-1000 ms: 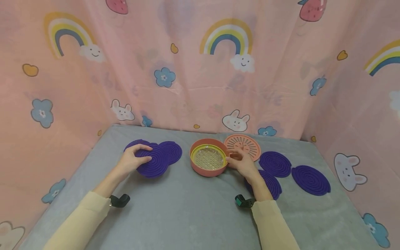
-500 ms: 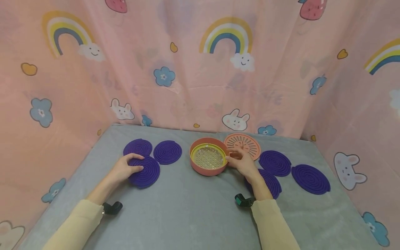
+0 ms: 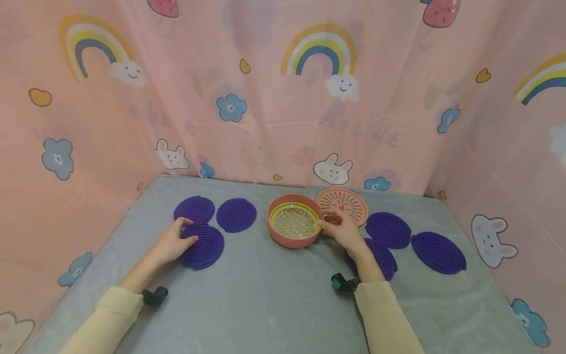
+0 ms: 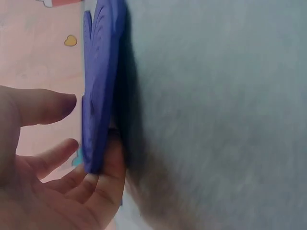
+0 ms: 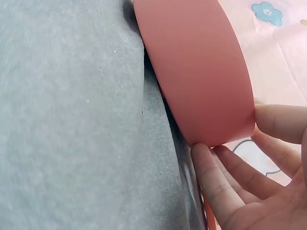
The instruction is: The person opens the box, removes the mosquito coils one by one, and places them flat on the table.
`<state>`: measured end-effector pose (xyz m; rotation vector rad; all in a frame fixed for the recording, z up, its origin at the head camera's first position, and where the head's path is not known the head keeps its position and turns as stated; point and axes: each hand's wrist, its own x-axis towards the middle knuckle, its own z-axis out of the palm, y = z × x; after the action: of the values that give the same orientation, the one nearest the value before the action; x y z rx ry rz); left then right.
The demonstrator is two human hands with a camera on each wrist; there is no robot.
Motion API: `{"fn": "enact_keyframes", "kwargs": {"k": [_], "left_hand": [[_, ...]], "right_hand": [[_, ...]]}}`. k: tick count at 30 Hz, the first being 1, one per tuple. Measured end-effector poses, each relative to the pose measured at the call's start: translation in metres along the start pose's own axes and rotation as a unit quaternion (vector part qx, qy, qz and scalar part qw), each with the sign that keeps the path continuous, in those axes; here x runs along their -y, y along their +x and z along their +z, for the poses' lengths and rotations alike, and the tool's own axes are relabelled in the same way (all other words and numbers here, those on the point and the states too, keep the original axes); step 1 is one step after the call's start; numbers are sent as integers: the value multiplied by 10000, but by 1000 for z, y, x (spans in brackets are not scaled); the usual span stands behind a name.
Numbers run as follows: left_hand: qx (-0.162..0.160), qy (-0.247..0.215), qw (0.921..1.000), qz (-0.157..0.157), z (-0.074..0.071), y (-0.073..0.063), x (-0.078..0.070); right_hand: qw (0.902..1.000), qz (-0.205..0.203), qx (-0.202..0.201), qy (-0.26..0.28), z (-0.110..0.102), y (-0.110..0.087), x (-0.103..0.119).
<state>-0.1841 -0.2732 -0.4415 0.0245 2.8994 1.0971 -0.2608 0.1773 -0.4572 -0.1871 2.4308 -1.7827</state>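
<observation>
My left hand is at the left edge of a purple spiral-grooved round mat on the grey cloth. In the left wrist view the thumb stands apart from that mat, while fingers reach under its edge. Two more purple mats lie just behind, a left one and a right one. My right hand holds the right side of a round coral container, thumb at the rim and fingers at the lower wall. Inside sits a yellow-rimmed piece with a clear, dimpled middle.
A slotted orange disc lies behind the right hand. Farther right are three purple mats, one at the back, one at the far right and one partly under the right forearm. A patterned pink curtain encloses the table.
My left hand has moved a purple mat left and toward me, off the other two, and laid it down; its thumb has come away. The right hand has stayed at the container.
</observation>
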Motion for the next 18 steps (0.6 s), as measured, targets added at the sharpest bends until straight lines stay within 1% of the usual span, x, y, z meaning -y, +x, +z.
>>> {"fn": "enact_keyframes", "kwargs": {"k": [4,7,8,11,14,15,18], "left_hand": [[-10,154,9998,-98,-8,-4,2],[-46,282,9996,-39,-14,-5,3],[-63,316,9995,-7,-15,-5,3],[-168,355,9992,65,-18,-5,3],[-258,317,9991,120,-20,-3,-1],[-299,317,9989,145,-20,-3,-3],[-349,352,9985,217,-18,0,-9]], "right_hand": [[10000,-10,14,-37,0,0,0],[10000,-19,11,-39,0,0,0],[10000,-18,26,-43,-1,-3,5],[10000,-18,52,-65,-2,-4,8],[9999,-6,43,-152,-4,-4,10],[9999,-17,39,-164,-4,-1,5],[9998,-54,44,-191,-5,0,3]]}}
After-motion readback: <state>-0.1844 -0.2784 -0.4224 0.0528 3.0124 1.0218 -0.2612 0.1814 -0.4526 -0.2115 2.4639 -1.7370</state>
